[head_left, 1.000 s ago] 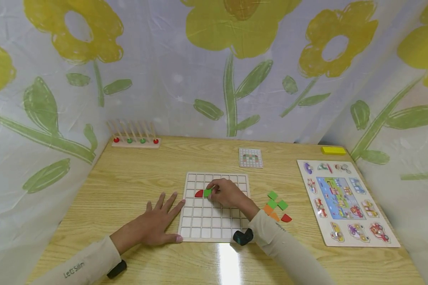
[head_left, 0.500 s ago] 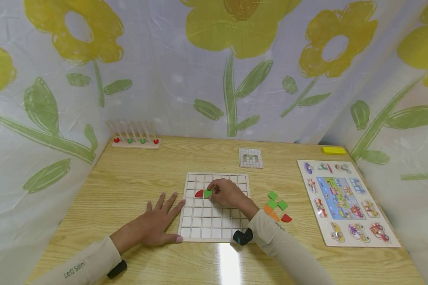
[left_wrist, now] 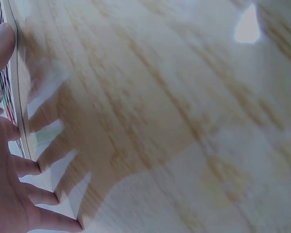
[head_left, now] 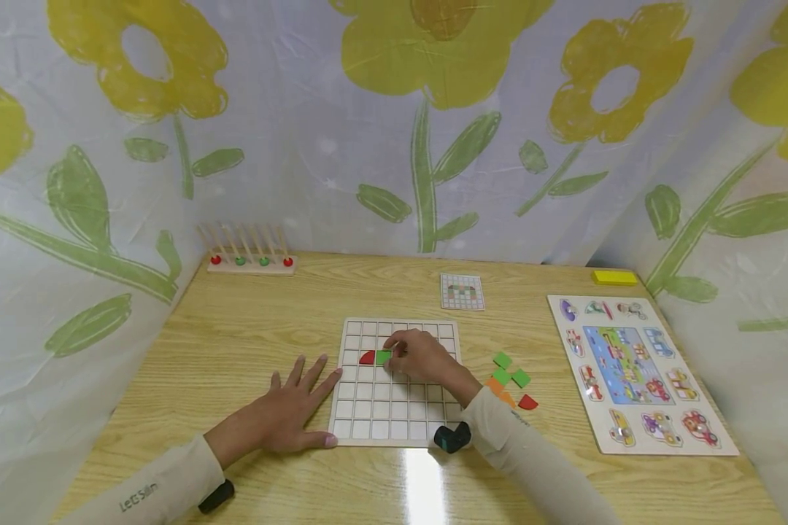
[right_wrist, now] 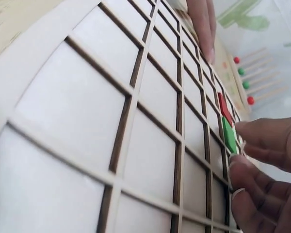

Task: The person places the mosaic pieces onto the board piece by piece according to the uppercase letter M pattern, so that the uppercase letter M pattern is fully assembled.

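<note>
My right hand (head_left: 423, 357) is over the wooden grid board (head_left: 362, 410), its thumb and forefinger pinching a green square tile (head_left: 382, 357) at its right side. In the right wrist view the green tile (right_wrist: 228, 135) sits in a grid cell with the fingertips right at its edges. Beside it, in the neighbouring cell, lies a red quarter-round tile (head_left: 367, 357). My left hand (head_left: 290, 410) rests flat with spread fingers on the table (head_left: 236, 328), its thumb and fingertips close against the board's left edge.
Loose green tiles (head_left: 520, 377), orange tiles (head_left: 493, 386) and a red tile (head_left: 527, 402) lie right of the board. Behind it is a small pattern card (head_left: 462, 292). A peg stand (head_left: 252, 268) stands back left; a picture puzzle (head_left: 643, 375) and yellow box (head_left: 613, 277) are at right.
The green tile has turned from slightly askew to square with its cell, and my right fingers have shifted a little to the right. My left hand has stayed in place.
</note>
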Motion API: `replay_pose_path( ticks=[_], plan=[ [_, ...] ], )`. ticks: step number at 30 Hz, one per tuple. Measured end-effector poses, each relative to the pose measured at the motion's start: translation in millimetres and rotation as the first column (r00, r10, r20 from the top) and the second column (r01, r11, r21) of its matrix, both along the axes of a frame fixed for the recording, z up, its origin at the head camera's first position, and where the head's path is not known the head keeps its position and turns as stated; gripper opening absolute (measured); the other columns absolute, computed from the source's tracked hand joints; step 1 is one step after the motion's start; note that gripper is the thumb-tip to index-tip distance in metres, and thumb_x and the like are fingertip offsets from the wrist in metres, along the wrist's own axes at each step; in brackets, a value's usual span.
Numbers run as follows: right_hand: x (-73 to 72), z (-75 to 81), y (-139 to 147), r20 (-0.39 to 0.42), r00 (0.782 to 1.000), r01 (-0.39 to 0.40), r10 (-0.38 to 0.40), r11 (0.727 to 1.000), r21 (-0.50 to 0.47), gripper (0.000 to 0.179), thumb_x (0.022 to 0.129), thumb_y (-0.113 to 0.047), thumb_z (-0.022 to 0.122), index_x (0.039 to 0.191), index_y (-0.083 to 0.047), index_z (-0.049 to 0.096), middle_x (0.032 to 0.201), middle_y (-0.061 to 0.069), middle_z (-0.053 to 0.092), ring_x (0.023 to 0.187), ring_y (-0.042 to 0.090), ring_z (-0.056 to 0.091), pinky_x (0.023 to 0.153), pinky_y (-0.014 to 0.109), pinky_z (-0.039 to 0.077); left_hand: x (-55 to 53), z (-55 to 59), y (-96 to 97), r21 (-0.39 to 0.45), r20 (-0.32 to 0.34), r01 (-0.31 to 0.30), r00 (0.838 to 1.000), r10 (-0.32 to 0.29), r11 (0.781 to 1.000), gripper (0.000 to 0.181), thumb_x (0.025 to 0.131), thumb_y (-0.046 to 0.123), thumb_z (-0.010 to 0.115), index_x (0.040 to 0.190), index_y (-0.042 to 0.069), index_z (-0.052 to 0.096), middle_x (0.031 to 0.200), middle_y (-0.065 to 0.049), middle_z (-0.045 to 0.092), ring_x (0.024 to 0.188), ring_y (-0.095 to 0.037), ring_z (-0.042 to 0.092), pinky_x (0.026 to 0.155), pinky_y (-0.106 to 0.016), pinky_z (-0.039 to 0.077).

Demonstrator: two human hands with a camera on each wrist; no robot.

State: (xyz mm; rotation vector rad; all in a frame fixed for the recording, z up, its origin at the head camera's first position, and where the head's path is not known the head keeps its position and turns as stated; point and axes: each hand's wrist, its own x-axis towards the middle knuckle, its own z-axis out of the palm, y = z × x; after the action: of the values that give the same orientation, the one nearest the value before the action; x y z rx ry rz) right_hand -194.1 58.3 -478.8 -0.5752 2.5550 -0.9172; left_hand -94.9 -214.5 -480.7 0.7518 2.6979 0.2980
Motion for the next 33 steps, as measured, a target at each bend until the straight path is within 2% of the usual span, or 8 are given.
replay_pose_path(
  ticks=[4,10,12,16,24,33],
  plan=[
    [-0.6,-1.2,9,-0.01,1.0,-0.003,0.002,0.998,-0.068,0.023,0.093,-0.02,0.072,0.116,-0.014,0.071,0.094,-0.003,0.069,0.08,0.009,0.06,0.072,0.028,0.048,-0.5,-0.5,0.1,-0.008,0.006,0.0,1.0,0.0,1.0,0.103,0.088,0.076,0.052,0.162,0.012,0.02,0.166,-0.026,0.012,0.146,-0.062,0.012,0.098,-0.085,0.024],
    [-0.4,2.1,24,-0.051,0.999,-0.027,0.019,0.986,-0.167,0.023,0.096,-0.014,0.066,0.118,-0.007,0.071,0.095,0.001,0.069,0.059,0.009,0.055,0.06,0.026,0.048,-0.7,-1.5,-0.1,-0.014,0.017,-0.002,1.0,0.003,1.0,0.104,0.087,0.078,0.051,0.162,0.013,0.019,0.166,-0.025,0.011,0.146,-0.061,0.012,0.099,-0.085,0.023],
    [-0.7,2.8,29,-0.077,0.997,-0.041,0.026,0.981,-0.192,0.023,0.096,-0.013,0.066,0.117,-0.006,0.071,0.095,0.002,0.07,0.056,0.009,0.053,0.058,0.026,0.048,-0.9,-1.9,-0.2,-0.015,0.02,-0.004,1.0,0.005,1.0,0.105,0.087,0.079,0.051,0.162,0.013,0.019,0.166,-0.025,0.011,0.147,-0.061,0.012,0.099,-0.085,0.022],
    [-1.2,4.5,41,-0.11,0.993,-0.058,0.035,0.976,-0.208,0.022,0.097,-0.014,0.066,0.116,-0.005,0.071,0.095,0.001,0.07,0.056,0.009,0.05,0.056,0.024,0.046,-1.0,-2.6,-0.3,-0.021,0.022,-0.007,1.0,0.007,1.0,0.105,0.086,0.08,0.05,0.162,0.015,0.018,0.167,-0.024,0.01,0.147,-0.06,0.011,0.1,-0.084,0.022],
    [-1.3,9.6,68,-0.118,0.992,-0.062,0.038,0.977,-0.203,0.025,0.099,-0.018,0.065,0.12,-0.006,0.07,0.099,0.002,0.07,0.056,0.01,0.05,0.055,0.025,0.046,-0.7,-1.7,-0.5,-0.013,0.02,-0.005,1.0,0.005,1.0,0.105,0.087,0.079,0.05,0.162,0.014,0.018,0.167,-0.024,0.01,0.147,-0.061,0.012,0.099,-0.085,0.022],
    [4.5,19.6,98,-0.121,0.993,-0.019,-0.006,0.979,-0.205,0.025,0.099,-0.02,0.065,0.118,-0.004,0.071,0.098,0.004,0.069,0.059,0.013,0.052,0.057,0.026,0.047,-0.6,-1.2,0.4,-0.012,0.009,0.001,1.0,-0.001,1.0,0.105,0.087,0.079,0.05,0.162,0.013,0.019,0.166,-0.025,0.011,0.146,-0.061,0.013,0.098,-0.085,0.024]
  ],
)
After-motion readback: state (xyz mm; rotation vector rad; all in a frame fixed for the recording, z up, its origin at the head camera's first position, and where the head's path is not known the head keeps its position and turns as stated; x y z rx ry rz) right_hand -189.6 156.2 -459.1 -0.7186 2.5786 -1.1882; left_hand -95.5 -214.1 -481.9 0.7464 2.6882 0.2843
